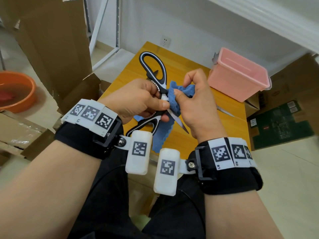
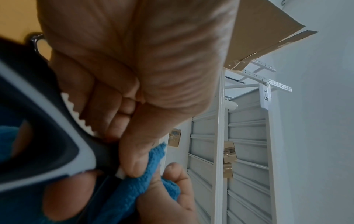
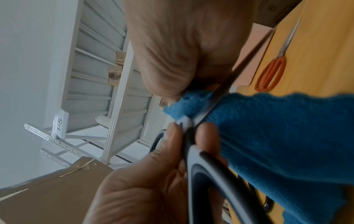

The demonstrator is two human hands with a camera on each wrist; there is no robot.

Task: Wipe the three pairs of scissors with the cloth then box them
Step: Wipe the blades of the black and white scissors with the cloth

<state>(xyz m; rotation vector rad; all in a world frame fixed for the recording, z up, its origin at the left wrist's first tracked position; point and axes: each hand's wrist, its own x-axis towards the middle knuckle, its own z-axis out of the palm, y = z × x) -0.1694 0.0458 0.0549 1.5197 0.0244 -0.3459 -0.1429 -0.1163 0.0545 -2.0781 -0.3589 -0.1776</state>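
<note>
a yellow wooden table (image 1: 198, 140) stands by a white wall (image 1: 181, 23). cardboard boxes (image 1: 57, 40) and white metal shelving (image 2: 247, 136) surround it.

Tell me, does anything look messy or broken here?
Nothing looks broken or spilled. The left hand holds the black-and-white kitchen scissors wide open while the right hand wipes them with the blue cloth.

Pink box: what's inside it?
From the head view, the pink box shows only bare inner walls; its floor is hidden by the near wall. Orange-handled scissors lie outside, on the table.
</note>
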